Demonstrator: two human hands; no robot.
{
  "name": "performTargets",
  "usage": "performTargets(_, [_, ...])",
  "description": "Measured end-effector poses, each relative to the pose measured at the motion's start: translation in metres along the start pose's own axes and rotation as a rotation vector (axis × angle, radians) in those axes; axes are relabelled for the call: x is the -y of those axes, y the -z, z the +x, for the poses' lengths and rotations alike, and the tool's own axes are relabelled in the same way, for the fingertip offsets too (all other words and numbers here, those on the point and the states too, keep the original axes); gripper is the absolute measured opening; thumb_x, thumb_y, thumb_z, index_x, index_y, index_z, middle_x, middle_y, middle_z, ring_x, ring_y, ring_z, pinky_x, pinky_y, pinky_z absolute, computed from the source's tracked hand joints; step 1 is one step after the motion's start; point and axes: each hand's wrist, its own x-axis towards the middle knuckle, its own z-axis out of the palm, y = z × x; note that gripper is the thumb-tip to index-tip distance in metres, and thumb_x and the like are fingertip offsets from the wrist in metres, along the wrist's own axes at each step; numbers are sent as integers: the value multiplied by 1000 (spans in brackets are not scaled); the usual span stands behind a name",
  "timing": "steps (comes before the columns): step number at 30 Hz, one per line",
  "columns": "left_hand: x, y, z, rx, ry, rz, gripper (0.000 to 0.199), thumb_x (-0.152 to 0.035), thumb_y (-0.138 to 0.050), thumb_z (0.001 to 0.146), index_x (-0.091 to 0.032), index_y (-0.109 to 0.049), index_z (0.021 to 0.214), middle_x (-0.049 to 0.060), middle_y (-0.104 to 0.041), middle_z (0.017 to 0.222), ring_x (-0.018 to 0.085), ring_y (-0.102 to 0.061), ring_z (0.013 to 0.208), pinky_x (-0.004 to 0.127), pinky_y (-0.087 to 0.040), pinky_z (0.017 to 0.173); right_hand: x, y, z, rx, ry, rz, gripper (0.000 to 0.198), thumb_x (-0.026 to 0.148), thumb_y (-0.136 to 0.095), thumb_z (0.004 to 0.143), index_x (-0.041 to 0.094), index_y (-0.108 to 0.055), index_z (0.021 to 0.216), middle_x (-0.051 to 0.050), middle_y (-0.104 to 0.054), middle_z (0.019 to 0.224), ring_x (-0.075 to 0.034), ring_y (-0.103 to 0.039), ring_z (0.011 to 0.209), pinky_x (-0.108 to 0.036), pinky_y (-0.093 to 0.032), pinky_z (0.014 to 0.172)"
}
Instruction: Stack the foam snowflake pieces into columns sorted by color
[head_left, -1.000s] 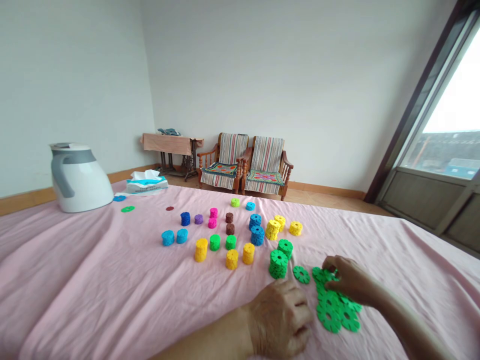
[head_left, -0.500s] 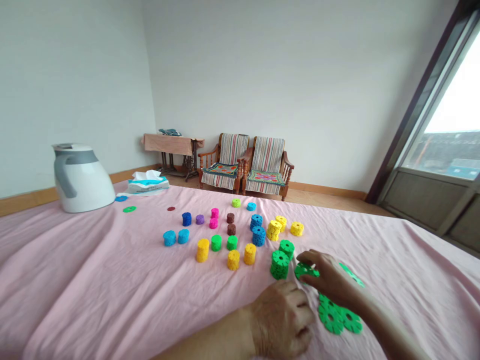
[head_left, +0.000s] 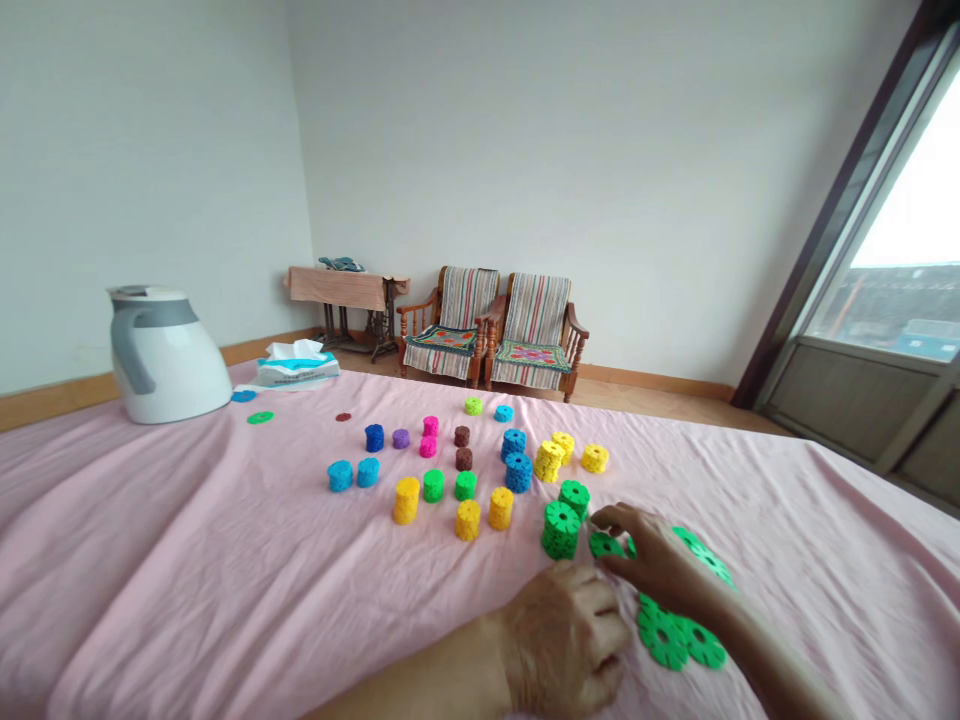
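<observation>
On the pink-sheeted bed (head_left: 187, 580), the right hand (head_left: 652, 560) rested over loose green discs (head_left: 679, 635), its fingertips pinching one green disc (head_left: 604, 545) just beside the green stack (head_left: 560, 528). The left hand (head_left: 566, 640) lay loosely curled on the sheet below that stack; whether it held anything I could not tell. Coloured stacks (head_left: 465, 480) stood farther off, well apart from a white kettle (head_left: 165, 355).
</observation>
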Motion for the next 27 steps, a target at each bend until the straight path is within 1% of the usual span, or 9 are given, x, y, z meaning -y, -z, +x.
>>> performTargets(3, [2,4,-3,40,12,-15,5,-22,-54,80,-17,-54,78,3,-61,83,16,-53,77,29,-40,70,-18,6,1,-80,-32,6,29,32,-52,75,18,-63,97,-9,-68,94,-22,-63,86,-34,-47,79])
performTargets(5, [3,6,-6,38,75,-35,1,-17,-54,79,-17,-53,78,3,-61,82,16,-54,77,28,-40,70,-31,12,0,-127,-87,-15,26,30,-49,74,15,-63,91,-11,-69,89,-23,-64,81,-34,-48,76])
performTargets(7, [4,5,-9,7,192,-83,6,-13,-53,77,-18,-51,74,2,-59,78,16,-54,74,27,-39,67,-42,18,-3,-117,-146,-50,26,27,-50,71,13,-63,88,-12,-68,86,-23,-64,79,-34,-48,74])
performTargets(11, [2,8,-13,-75,540,-228,17,-2,-48,67,-18,-47,63,0,-56,67,14,-53,67,25,-35,58,-48,23,-13,-6,-191,-80,31,26,-56,65,14,-65,92,-11,-68,92,-24,-63,84,-33,-48,76])
performTargets(13, [0,12,-15,-103,677,-303,21,3,-44,60,-18,-48,62,0,-57,69,14,-55,70,24,-36,60,-46,23,-15,25,-170,-84,32,26,-57,65,17,-65,94,-9,-67,95,-23,-62,87,-32,-47,79])
performTargets(15, [-1,17,-18,-128,759,-362,26,5,-41,56,-18,-50,65,1,-58,73,15,-56,75,24,-39,65,-42,23,-16,49,-151,-96,29,27,-56,66,19,-65,92,-8,-66,95,-22,-61,88,-32,-46,80])
performTargets(18, [-2,22,-25,-183,842,-397,31,7,-39,57,-17,-53,69,2,-59,76,16,-56,79,25,-41,70,-39,23,-15,76,-148,-101,25,27,-55,67,19,-64,89,-7,-65,93,-22,-60,86,-32,-45,78])
performTargets(21, [-1,22,-33,-258,913,-411,32,7,-39,59,-17,-54,73,2,-59,77,16,-56,76,25,-41,69,-35,24,-13,84,-164,-116,22,28,-54,69,19,-62,87,-7,-65,91,-21,-59,85,-31,-44,75])
performTargets(27, [5,20,-44,-379,957,-500,27,2,-40,63,-18,-56,71,-1,-59,71,14,-55,68,24,-41,64,-20,20,-13,51,-148,-263,16,29,-49,71,17,-58,77,-8,-62,81,-21,-58,78,-31,-43,71])
